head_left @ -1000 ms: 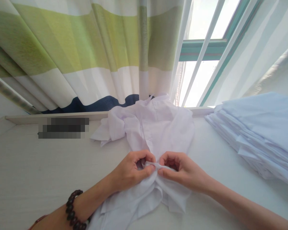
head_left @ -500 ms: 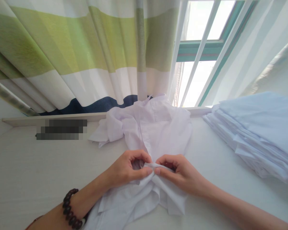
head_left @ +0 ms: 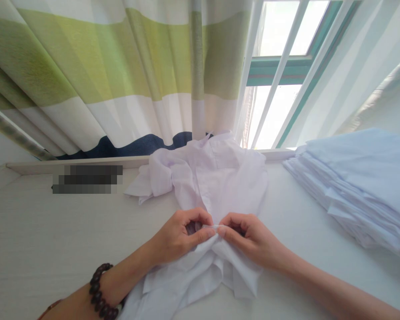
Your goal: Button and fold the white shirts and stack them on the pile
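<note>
At the far left, a dark, pixelated thing (head_left: 87,179) lies on the white table (head_left: 36,240), near its raised back edge and well apart from the hands. The left hand (head_left: 175,236) comes in from the lower left, its forearm slanting up and inward, a dark beaded bracelet (head_left: 97,291) round the wrist. Its grip is closed — thumb below, curled index finger above — on a gathered fold of the white shirt (head_left: 228,186).

The shirt lies on the table between the forearms, its long axis running away from the person. The broad, rumpled part lies beyond the grip, reaching the back edge below the curtain (head_left: 103,53); the nearer part spreads toward the person and off to the left, partly under the left forearm. Between the two, it narrows to a bunched waist right at the fingertips, so neither hand is nearer: both are at it, tips almost meeting.

The right hand (head_left: 262,243) mirrors the left, its forearm slanting in from the lower right, thumb and bent index finger clamped on the same fold. Farther right, well apart from that hand, a stack of folded, pale cloth (head_left: 363,173) sits on the table.
</note>
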The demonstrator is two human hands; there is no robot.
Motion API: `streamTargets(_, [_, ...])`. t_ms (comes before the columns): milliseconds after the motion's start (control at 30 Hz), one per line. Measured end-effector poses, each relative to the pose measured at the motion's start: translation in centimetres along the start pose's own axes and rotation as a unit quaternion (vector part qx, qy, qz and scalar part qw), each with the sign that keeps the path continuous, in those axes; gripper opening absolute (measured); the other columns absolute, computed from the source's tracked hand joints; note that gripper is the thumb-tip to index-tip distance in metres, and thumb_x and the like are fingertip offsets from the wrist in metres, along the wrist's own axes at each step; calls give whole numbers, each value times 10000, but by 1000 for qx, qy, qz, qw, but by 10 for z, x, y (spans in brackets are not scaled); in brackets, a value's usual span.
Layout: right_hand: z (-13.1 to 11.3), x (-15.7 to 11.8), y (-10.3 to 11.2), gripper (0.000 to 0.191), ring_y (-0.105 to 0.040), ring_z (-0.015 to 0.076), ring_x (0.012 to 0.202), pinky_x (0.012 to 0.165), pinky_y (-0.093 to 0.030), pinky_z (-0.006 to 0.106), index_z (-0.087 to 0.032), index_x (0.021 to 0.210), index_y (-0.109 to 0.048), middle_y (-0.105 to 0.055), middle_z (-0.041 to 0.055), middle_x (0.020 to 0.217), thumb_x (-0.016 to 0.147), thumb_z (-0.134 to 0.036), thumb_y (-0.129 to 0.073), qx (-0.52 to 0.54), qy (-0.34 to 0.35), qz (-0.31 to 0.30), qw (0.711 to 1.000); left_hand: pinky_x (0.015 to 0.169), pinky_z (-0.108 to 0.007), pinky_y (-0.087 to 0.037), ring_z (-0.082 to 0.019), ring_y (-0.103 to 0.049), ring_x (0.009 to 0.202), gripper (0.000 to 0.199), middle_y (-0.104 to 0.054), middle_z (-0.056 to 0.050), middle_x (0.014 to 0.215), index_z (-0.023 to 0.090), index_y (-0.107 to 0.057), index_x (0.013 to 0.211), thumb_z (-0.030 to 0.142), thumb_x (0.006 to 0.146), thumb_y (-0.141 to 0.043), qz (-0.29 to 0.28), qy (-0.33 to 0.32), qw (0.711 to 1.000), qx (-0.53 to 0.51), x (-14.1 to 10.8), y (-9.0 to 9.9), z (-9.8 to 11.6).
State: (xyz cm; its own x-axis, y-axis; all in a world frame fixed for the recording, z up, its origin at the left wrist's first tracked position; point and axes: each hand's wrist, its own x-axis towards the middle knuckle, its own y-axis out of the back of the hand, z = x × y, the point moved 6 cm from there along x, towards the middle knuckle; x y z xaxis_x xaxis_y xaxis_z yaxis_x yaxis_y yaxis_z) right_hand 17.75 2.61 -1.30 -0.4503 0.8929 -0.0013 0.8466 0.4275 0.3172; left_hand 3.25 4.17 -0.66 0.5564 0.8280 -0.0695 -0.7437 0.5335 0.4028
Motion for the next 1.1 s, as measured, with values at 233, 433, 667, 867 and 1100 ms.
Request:
streamTargets(233, [-1,-4,0,248,-468,84,561,506,-344,185,-149,798,-637,-599,-16,647,876,-363,-540,-40,50,43,997,548,-198,-382,-106,-486,635,195,-560,5,750,156,-565,892,336,912,-492,28,-61,995,76,-4,-5,11])
streamTargets(433, [-15,-12,-4,203,-432,67,477,489,-295,198,-156,758,-580,-532,-38,570,911,-233,-470,-269,195,105,937,599,-223,-420,-111,-501,643,92,-553,-11,770,152,-538,877,200,908,-465,92,-171,961,197,-11,-7,21])
streamTargets(667, [-30,-16,-3,270,-383,73,441,488,-227,246,-187,621,-491,-481,-49,540,888,-166,-457,-462,286,184,819,786,-287,-474,-166,-565,858,148,-642,-52,879,150,-587,966,78,882,-490,114,-295,914,254,-12,-5,33])
streamTargets(867, [-26,-10,14,198,-469,97,508,535,-267,251,-190,785,-593,-556,-20,621,883,-130,-433,-524,236,172,801,867,-301,-476,-170,-570,950,183,-643,-66,1023,169,-591,986,77,889,-467,86,-268,928,243,-11,-2,31])
streamTargets(1100, [-23,-25,9,211,-563,127,664,577,-364,243,-199,999,-627,-655,46,870,936,-176,-427,-485,315,31,815,778,-283,-472,-171,-575,838,119,-637,-44,891,173,-547,922,88,855,-500,76,-214,930,290,-7,-5,21])
